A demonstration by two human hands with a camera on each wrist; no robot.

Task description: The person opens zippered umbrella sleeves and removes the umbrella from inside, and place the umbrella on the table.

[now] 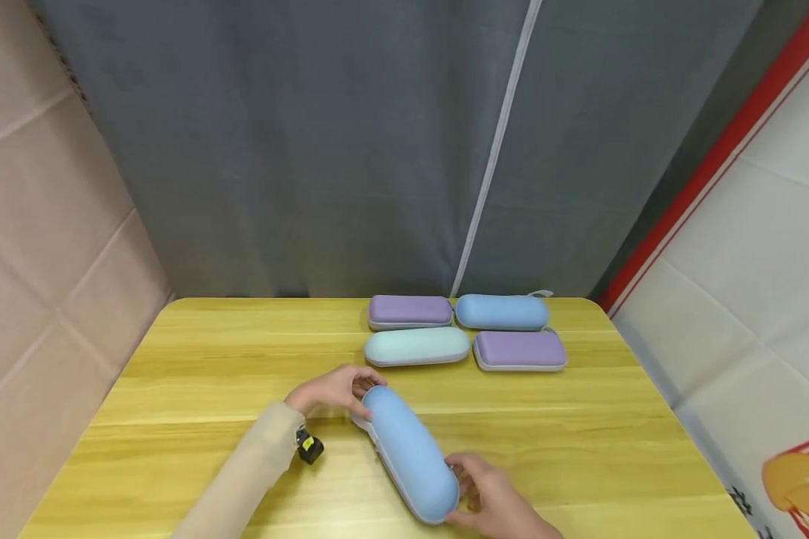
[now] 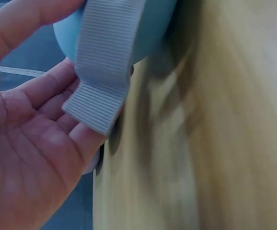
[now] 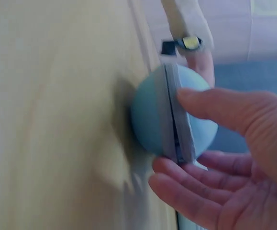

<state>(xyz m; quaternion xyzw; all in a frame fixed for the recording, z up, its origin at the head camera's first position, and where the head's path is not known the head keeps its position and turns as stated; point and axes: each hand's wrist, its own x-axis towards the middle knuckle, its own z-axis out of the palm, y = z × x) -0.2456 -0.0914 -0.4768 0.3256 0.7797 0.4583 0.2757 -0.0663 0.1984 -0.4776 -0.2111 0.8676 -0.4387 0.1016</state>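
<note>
Right hand [image 1: 495,498]: at the near edge of the view; thumb and fingers partly bent, gripping the near end of the large blue case; thumb on the grey seam band [image 3: 181,115], fingers along the opposite side.
Large blue case [image 1: 407,453]: one, elongated with rounded ends; over the near half of the bench, set diagonally between the two hands; whether it rests on the surface or is slightly raised cannot be told.
Left hand [image 1: 337,393]: thumb and fingers parted around the far end of the same case, holding it.
Strap [image 2: 105,52]: ribbed, grey, at the left hand's end of the case.
Left sleeve [image 1: 243,479]: beige; a small black device [image 1: 309,446] at the wrist.
Cases, front row: mint case [image 1: 416,346] at left; front purple case [image 1: 520,351] at right.
Cases, back row: rear purple case [image 1: 410,311] at left; rear blue case [image 1: 502,311] at right, with a loop.
Bench [image 1: 613,449]: yellow wood grain.
Curtain [image 1: 310,150]: dark grey, behind the bench, crossed by a pale slanting strip [image 1: 495,150].
</note>
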